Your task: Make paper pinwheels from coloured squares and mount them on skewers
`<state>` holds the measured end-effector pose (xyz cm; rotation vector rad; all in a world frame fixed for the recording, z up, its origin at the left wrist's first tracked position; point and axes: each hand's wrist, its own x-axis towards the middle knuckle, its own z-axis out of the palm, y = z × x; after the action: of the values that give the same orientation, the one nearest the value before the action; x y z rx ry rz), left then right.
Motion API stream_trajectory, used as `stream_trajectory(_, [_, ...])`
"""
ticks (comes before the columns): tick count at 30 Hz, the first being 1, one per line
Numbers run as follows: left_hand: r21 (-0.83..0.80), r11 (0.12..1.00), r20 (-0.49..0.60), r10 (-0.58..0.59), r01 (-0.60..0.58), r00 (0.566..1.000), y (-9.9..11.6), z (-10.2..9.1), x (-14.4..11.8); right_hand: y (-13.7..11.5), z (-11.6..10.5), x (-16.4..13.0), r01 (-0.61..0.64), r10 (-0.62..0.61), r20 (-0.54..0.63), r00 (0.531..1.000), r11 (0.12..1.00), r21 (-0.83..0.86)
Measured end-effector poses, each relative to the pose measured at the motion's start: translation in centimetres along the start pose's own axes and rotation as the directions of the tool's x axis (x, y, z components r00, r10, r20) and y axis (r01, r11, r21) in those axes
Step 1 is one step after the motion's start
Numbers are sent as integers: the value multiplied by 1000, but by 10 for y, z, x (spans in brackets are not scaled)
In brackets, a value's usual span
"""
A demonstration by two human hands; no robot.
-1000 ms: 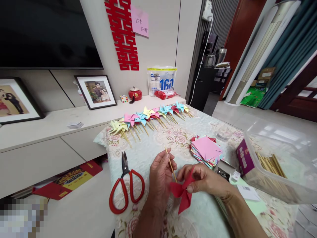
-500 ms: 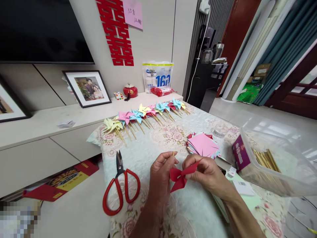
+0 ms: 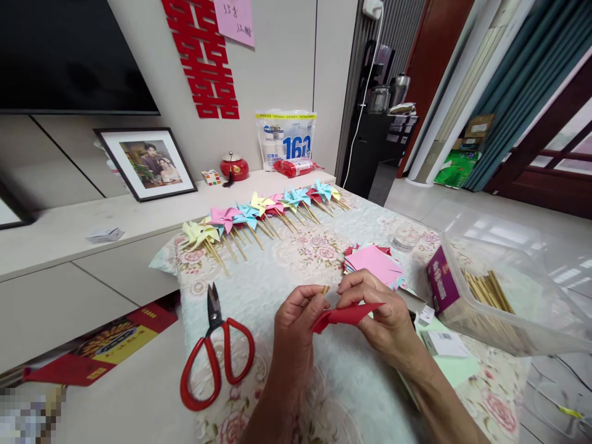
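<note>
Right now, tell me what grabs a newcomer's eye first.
Front and centre, the left hand pinches a thin wooden stick while the right hand holds a folded red paper pinwheel. Big red-handled scissors lie left of them; a row of pastel paper pinwheels lines the table's far edge.

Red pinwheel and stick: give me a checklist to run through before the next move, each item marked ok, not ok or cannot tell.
1. Left hand pinches the stick: ok.
2. Right hand grips the red pinwheel: ok.
3. Stick fixed to the pinwheel: cannot tell, fingers hide the joint.
4. Scissors lie away from both hands: ok.
5. Paper squares stacked behind the right hand: ok.
6. Box of spare sticks open at the right: ok.
</note>
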<state>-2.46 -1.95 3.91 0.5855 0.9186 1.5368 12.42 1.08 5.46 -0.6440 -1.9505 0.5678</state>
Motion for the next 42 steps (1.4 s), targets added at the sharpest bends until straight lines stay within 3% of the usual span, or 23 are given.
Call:
stream_trajectory(7, [20, 1000, 20, -9, 8, 1000, -3, 0, 0, 2, 0, -1, -11, 12, -44, 999, 1000, 22])
stream_trajectory(14, [66, 995, 47, 75, -78, 996, -5, -1, -1, -1, 0, 0, -17, 21, -112, 994, 999, 35])
stream_trajectory(26, [174, 969, 131, 154, -176, 979, -8, -3, 0, -4, -1, 3, -13, 14, -112, 994, 1000, 13])
stream_trajectory(42, [223, 954, 68, 192, -202, 979, 1, 6, -9, -3, -2, 3, -28, 31, -92, 995, 999, 39])
